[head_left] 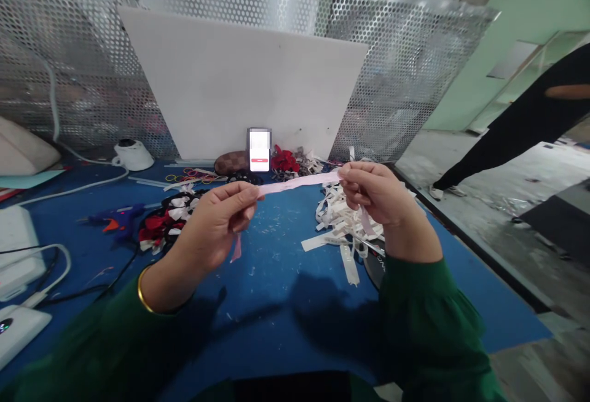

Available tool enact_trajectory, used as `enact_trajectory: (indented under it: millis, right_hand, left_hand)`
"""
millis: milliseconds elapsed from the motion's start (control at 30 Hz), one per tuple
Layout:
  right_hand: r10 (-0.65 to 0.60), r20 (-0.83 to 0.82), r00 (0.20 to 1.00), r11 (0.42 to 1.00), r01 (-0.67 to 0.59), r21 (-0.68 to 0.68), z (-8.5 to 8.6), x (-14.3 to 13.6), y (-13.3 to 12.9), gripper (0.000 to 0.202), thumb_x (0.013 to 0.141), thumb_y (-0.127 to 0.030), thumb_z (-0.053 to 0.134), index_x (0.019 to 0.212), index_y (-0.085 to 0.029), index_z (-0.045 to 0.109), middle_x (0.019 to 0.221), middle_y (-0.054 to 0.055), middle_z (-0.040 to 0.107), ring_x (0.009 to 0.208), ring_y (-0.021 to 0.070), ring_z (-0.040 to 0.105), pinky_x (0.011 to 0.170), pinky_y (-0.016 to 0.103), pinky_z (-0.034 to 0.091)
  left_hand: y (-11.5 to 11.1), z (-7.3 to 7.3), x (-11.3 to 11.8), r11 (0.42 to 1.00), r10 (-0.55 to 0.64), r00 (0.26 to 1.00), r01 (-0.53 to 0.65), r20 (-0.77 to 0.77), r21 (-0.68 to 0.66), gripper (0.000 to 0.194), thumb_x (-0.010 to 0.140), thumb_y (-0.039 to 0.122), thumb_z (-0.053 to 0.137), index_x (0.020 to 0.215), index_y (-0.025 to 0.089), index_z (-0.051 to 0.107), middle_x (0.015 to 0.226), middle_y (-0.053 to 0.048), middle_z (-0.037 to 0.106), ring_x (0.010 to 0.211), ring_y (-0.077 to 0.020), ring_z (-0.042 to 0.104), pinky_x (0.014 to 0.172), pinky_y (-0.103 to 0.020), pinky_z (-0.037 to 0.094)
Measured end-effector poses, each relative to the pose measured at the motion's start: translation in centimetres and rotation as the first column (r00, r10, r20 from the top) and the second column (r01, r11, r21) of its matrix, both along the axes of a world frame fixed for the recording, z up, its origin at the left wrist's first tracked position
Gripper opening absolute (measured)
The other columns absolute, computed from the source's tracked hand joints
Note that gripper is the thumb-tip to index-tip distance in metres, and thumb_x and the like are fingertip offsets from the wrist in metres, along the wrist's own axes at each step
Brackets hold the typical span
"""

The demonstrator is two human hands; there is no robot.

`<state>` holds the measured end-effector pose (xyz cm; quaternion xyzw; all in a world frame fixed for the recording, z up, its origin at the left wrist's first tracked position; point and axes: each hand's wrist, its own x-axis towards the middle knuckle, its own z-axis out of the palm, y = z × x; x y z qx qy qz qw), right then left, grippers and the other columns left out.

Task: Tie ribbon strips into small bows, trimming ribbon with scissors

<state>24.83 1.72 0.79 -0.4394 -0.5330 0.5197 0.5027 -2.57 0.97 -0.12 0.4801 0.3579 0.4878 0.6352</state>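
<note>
A pale pink ribbon (299,181) is stretched nearly level between my two hands, above the blue table. My left hand (225,211) pinches one end between thumb and fingers, and a short pink tail hangs below it. At the other end, my right hand (373,190) grips the ribbon the same way, with a loose piece dangling under the palm. Beneath and behind the right hand lies a heap of white ribbon strips (338,217). Red, black and white fabric bows (159,224) are piled beyond my left wrist.
A blue glue gun (117,220) rests at left near cables and white power strips (18,248). A lit phone (259,150) stands before a white board (249,82), beside a checkered case (229,162) and red bows (284,160). A person in black trousers (511,113) stands at right.
</note>
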Motion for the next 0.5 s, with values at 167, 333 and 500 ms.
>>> enact_trajectory:
  millis: [167, 333, 500]
  right_hand:
    - [-0.069, 0.192, 0.979, 0.996, 0.058, 0.061, -0.7, 0.9, 0.2, 0.021, 0.085, -0.032, 0.07, 0.071, -0.019, 0.063, 0.049, -0.008, 0.041, 0.04, 0.0057, 0.034, 0.042, 0.023, 0.033]
    - [-0.119, 0.281, 0.952, 0.986, 0.079, 0.15, -0.3, 1.6, 0.3, 0.031, 0.088, -0.041, 0.069, 0.068, -0.018, 0.065, 0.048, -0.004, 0.048, 0.042, 0.0076, 0.04, 0.044, 0.024, 0.032]
    - [-0.079, 0.077, 0.994, 0.994, 0.073, 0.076, 0.7, 2.6, 0.2, 0.041, 0.078, -0.05, 0.077, 0.061, -0.02, 0.055, 0.05, -0.007, 0.041, 0.04, 0.0057, 0.032, 0.04, 0.025, 0.025]
  left_hand:
    - [0.1, 1.4, -1.1, 0.993, 0.104, 0.99, -0.108, 0.097, 0.041, 0.027, 0.081, 0.021, 0.07, 0.059, 0.015, 0.055, 0.051, 0.005, 0.04, 0.043, -0.0035, 0.029, 0.041, -0.019, 0.024]
    - [0.1, 2.2, -1.5, 0.992, 0.123, 0.986, -0.127, 0.117, 0.023, 0.03, 0.082, 0.021, 0.067, 0.056, 0.016, 0.054, 0.05, 0.005, 0.038, 0.043, -0.0045, 0.028, 0.04, -0.02, 0.025]
    - [0.6, 1.6, -1.5, 0.989, 0.141, 0.987, -0.144, 0.074, 0.035, 0.02, 0.079, 0.023, 0.071, 0.062, 0.016, 0.063, 0.05, 0.006, 0.038, 0.043, -0.0046, 0.028, 0.04, -0.02, 0.025]
